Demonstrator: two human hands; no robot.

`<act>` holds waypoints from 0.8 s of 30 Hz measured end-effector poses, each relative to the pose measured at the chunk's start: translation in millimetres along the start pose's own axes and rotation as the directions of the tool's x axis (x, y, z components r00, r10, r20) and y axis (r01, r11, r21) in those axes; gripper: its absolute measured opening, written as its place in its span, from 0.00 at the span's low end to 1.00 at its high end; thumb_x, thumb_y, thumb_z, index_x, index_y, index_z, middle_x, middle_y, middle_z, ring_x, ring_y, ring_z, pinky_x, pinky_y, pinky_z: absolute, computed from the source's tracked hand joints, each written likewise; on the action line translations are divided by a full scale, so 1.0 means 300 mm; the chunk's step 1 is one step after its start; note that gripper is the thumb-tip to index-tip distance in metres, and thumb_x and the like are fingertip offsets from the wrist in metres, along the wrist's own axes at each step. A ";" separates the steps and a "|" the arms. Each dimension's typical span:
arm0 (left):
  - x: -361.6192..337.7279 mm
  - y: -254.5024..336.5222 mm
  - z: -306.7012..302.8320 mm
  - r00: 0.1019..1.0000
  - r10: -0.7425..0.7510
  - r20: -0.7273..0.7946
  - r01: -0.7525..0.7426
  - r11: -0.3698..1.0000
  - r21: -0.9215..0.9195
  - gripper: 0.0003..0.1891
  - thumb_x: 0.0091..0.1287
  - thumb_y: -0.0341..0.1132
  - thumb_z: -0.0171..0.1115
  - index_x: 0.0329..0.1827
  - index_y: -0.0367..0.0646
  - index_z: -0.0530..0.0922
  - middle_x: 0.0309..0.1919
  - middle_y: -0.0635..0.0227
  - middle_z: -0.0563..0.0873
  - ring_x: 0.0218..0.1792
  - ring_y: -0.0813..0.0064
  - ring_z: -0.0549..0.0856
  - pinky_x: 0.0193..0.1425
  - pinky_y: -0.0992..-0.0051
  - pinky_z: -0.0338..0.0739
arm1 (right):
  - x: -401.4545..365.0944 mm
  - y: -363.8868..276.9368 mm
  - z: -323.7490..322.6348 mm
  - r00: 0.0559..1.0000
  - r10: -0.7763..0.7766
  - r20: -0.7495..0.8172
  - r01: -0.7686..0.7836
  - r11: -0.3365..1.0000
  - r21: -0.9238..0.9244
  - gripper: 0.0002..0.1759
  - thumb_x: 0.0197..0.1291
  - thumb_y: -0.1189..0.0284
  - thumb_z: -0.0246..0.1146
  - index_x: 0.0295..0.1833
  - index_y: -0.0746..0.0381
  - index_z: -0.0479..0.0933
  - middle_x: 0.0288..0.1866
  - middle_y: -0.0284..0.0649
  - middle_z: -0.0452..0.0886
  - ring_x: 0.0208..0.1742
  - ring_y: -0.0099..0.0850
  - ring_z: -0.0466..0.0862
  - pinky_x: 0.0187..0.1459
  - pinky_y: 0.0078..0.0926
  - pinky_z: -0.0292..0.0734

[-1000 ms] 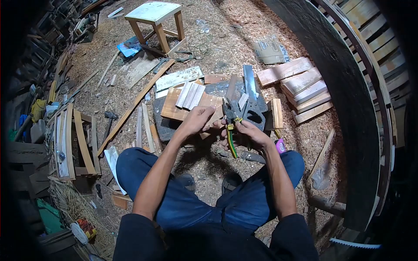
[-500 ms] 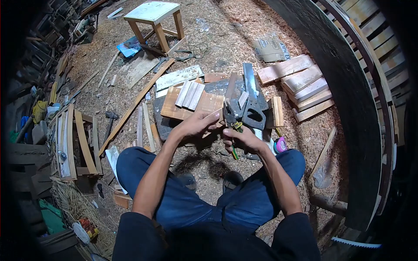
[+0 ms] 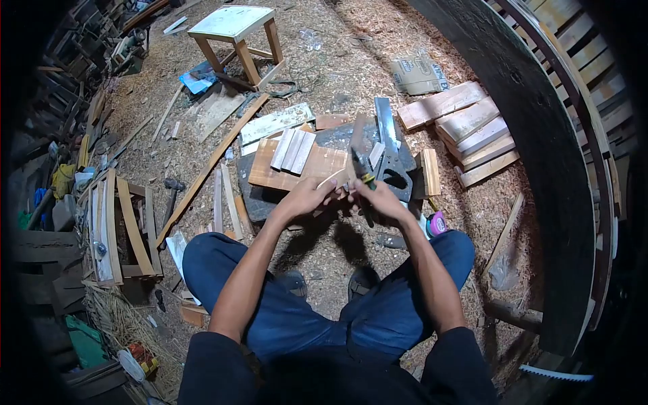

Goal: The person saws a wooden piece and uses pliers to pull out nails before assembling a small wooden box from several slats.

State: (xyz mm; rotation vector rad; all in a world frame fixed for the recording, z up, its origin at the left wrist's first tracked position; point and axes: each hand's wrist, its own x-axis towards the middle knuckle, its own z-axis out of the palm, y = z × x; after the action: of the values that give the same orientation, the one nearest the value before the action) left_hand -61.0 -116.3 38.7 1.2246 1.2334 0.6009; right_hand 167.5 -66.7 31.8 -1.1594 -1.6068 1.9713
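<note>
My left hand (image 3: 305, 198) is closed on a small pale wood piece (image 3: 333, 181), pinched near its end. In my right hand (image 3: 382, 200) are pliers with green and yellow handles (image 3: 366, 181), turned so the dark head points up and away; the fingers partly hide them. The two hands nearly meet over the near edge of a low dark work surface (image 3: 331, 138). Just beyond, a handsaw (image 3: 386, 125) with a dark handle lies on it. To its left, several short wood strips (image 3: 294, 152) rest on a brown board (image 3: 264, 169).
Stacked planks (image 3: 472, 135) lie at right beside a cardboard-coloured packet (image 3: 418, 74). A hammer (image 3: 173, 185) and a wooden frame (image 3: 120, 226) are at left. Farther off stands a small white-topped table (image 3: 233, 21). A pink round container (image 3: 437, 223) sits by my right knee. Shavings cover the floor.
The pliers have turned in my right hand: their head was beside the wood piece and now tips away from it. My right fingers have moved up closer to my left fingertips.
</note>
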 end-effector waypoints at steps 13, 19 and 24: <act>-0.051 0.069 -0.032 0.756 0.277 -0.592 -0.003 0.907 0.421 0.20 0.71 0.42 0.57 0.55 0.33 0.80 0.47 0.45 0.82 0.49 0.48 0.83 0.54 0.55 0.76 | 0.070 -0.001 -0.018 0.950 0.131 -0.284 -0.107 0.989 0.101 0.26 0.73 0.49 0.54 0.40 0.65 0.72 0.27 0.37 0.79 0.23 0.25 0.79 0.22 0.27 0.78; -0.014 0.048 -0.154 0.614 0.295 -0.732 0.282 0.784 0.553 0.21 0.62 0.41 0.68 0.54 0.36 0.82 0.45 0.52 0.80 0.50 0.51 0.81 0.54 0.55 0.76 | 0.088 0.010 -0.004 0.920 0.047 -0.388 -0.063 0.998 -0.028 0.24 0.72 0.51 0.56 0.39 0.64 0.72 0.27 0.36 0.78 0.23 0.25 0.79 0.24 0.28 0.77; 0.030 0.027 -0.171 0.594 0.332 -0.733 0.295 0.758 0.582 0.22 0.61 0.42 0.70 0.54 0.37 0.83 0.46 0.54 0.81 0.49 0.52 0.81 0.54 0.57 0.77 | 0.078 -0.037 0.009 0.916 0.022 -0.401 -0.059 0.995 -0.081 0.24 0.72 0.51 0.57 0.42 0.65 0.73 0.26 0.35 0.78 0.24 0.25 0.79 0.25 0.26 0.76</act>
State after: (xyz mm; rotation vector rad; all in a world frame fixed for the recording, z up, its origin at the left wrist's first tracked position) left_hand -103.7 -87.1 49.3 1.6099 2.3932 0.8223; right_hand 148.7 -48.7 33.6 -1.5262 -1.4740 1.5608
